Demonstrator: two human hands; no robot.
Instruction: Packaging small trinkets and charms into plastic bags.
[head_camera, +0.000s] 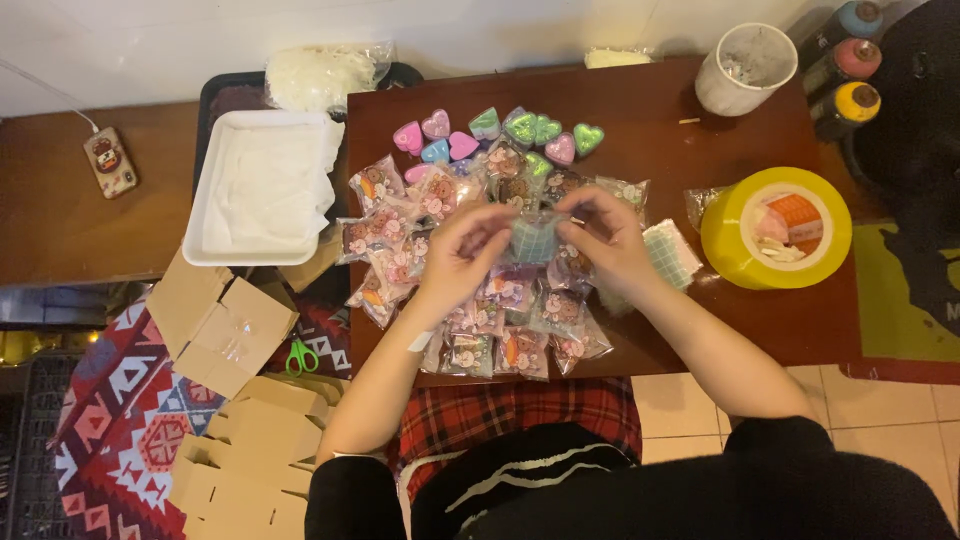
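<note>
Resting between both hands (535, 240): pale green packet (532, 238).

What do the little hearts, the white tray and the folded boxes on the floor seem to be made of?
The hearts look like glossy, glittery moulded soap or resin; their pastel faces sparkle, but I cannot tell which. The white tray seems matte foam or plastic, with thick, soft-edged rims. The boxes look like plain brown cardboard, flat with creased flaps.
</note>
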